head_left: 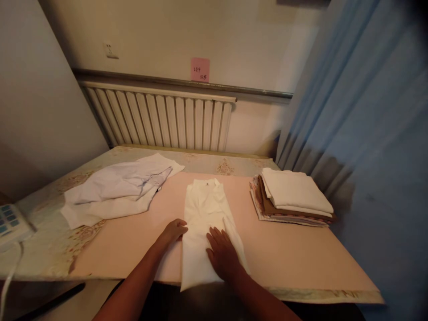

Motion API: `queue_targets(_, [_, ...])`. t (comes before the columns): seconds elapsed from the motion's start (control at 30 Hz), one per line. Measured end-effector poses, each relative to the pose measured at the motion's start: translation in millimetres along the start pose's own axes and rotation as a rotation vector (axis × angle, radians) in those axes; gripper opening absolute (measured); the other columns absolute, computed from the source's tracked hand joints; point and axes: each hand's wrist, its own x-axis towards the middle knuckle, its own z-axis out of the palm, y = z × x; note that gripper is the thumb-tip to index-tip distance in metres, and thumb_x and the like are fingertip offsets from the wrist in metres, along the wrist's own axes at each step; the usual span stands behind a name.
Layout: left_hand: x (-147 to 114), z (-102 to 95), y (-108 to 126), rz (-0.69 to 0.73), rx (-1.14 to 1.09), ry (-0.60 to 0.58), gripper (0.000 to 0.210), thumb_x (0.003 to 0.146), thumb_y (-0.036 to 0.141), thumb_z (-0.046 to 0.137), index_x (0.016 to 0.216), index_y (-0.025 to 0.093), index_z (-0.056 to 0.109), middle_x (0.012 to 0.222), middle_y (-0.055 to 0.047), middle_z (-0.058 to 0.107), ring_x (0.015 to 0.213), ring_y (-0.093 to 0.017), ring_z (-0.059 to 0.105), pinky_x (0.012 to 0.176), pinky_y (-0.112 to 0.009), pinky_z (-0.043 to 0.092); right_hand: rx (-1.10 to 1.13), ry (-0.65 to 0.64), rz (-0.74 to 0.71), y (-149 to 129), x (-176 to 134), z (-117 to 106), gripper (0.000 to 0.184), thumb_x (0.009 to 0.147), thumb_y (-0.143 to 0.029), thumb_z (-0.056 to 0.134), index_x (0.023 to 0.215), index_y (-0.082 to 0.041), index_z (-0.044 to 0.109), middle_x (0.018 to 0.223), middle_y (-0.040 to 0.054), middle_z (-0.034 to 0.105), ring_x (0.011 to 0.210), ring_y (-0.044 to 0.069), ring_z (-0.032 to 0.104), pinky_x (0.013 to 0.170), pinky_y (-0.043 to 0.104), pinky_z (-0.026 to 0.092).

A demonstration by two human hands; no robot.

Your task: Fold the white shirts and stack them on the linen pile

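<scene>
A white shirt (pixel 203 214) lies in a long, narrow fold in front of me, its neckline with a small label at the far end. Its near end hangs slightly past the table's front edge. My left hand (pixel 176 229) is at the shirt's left edge, with the fingers curled and the edge between thumb and fingers. Flat on top of the cloth, toward its right side, rests my right hand (pixel 222 253), fingers stretched out. A flap of the shirt runs along its right side, beside that hand.
Loose white and pale lilac garments (pixel 117 183) lie at the left. A stack of folded clothes (pixel 297 191), white on top, sits at the right. Beneath is a pink sheet (pixel 287 254) on a floral-covered table (pixel 224 166). A white device (pixel 13 225) with a cord stands far left; a blue curtain (pixel 377 156) hangs right.
</scene>
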Motion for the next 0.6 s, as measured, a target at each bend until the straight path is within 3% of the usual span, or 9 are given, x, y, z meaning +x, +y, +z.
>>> queue_targets(0.23, [13.7, 13.0, -11.2, 0.014, 0.086, 0.126, 0.028, 0.067, 0.023, 0.056, 0.094, 0.014, 0.056, 0.069, 0.002, 0.059, 0.056, -0.012, 0.055, 0.053, -0.023, 0.041, -0.010, 0.014, -0.001, 0.1, -0.3, 2.2, 0.047, 0.089, -0.025, 0.051, 0.135, -0.017, 0.046, 0.144, 0.0110, 0.044, 0.137, 0.025, 0.033, 0.113, 0.049, 0.028])
queue_targets(0.4, [16.8, 13.5, -10.4, 0.091, 0.245, 0.269, 0.022, 0.069, 0.017, 0.055, 0.091, 0.015, 0.058, 0.083, -0.005, 0.063, 0.077, -0.018, 0.060, 0.072, -0.031, 0.046, -0.006, 0.001, 0.004, 0.1, -0.3, 1.8, 0.047, 0.090, -0.026, 0.051, 0.136, -0.017, 0.046, 0.145, 0.0106, 0.043, 0.137, 0.025, 0.032, 0.113, 0.049, 0.027])
queue_targets(0.5, [7.5, 22.1, -7.9, 0.194, 0.340, 0.353, 0.022, 0.072, 0.014, 0.052, 0.093, 0.016, 0.059, 0.096, -0.008, 0.062, 0.099, -0.024, 0.056, 0.090, -0.039, 0.042, -0.013, 0.012, -0.005, 0.8, -0.1, 2.7, 0.048, 0.090, -0.027, 0.051, 0.136, -0.018, 0.045, 0.144, 0.0108, 0.043, 0.137, 0.025, 0.032, 0.113, 0.049, 0.027])
queue_targets(0.6, [-8.2, 48.0, -13.6, 0.473, 0.488, 0.388, 0.027, 0.079, 0.015, 0.047, 0.103, 0.016, 0.059, 0.111, -0.012, 0.059, 0.113, -0.026, 0.049, 0.101, -0.043, 0.037, -0.009, 0.021, -0.005, 1.6, 0.3, 3.4, 0.047, 0.089, -0.027, 0.052, 0.135, -0.018, 0.046, 0.144, 0.0112, 0.044, 0.137, 0.024, 0.032, 0.113, 0.049, 0.027])
